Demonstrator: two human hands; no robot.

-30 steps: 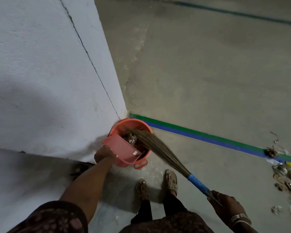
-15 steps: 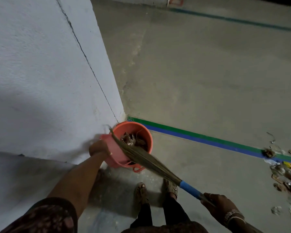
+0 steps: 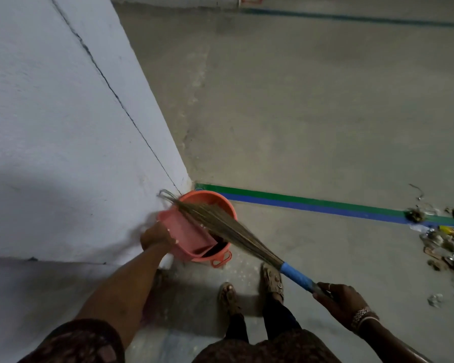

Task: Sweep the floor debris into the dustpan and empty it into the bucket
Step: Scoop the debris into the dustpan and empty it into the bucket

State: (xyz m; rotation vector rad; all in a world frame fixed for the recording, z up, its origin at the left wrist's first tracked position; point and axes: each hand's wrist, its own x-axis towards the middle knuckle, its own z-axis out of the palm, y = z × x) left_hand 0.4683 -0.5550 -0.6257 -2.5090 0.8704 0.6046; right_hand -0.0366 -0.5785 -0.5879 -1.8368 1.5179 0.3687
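An orange bucket stands on the floor against the corner of a white wall. My left hand grips a pink dustpan, tilted with its mouth down inside the bucket. My right hand holds the blue handle of a grass broom. The broom's bristles lie across the dustpan and the bucket's mouth, their tips reaching the wall. The bucket's contents are mostly hidden by the pan and bristles. A pile of floor debris lies at the right edge.
The white wall fills the left side. A green and blue floor stripe runs from the bucket to the debris. My sandalled feet stand just behind the bucket. Small scraps lie near the pile.
The broom's bristles have swept leftward across the bucket to the wall. The dustpan has tipped deeper into the bucket, covering the debris seen inside before.
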